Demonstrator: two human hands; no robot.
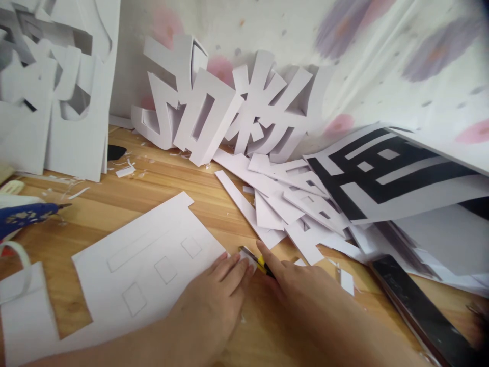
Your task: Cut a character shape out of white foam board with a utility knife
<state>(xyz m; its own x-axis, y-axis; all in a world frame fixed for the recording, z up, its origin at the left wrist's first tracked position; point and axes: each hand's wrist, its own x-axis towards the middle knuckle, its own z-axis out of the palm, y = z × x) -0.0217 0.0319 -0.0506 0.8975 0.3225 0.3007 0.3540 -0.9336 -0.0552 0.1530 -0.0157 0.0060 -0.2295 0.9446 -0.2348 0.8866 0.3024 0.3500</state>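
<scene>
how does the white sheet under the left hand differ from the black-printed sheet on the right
The white sheet has faint outlines; the black-printed sheet has bold black strokes. The white sheet lies on the table, pressed by the left hand; the black-printed sheet rests atop other sheets, untouched. Both have white backgrounds.

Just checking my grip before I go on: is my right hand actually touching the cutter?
Touching. The head view shows the right hand closed around the yellow-and-black cutter, its handle disappearing into the grip.
</scene>
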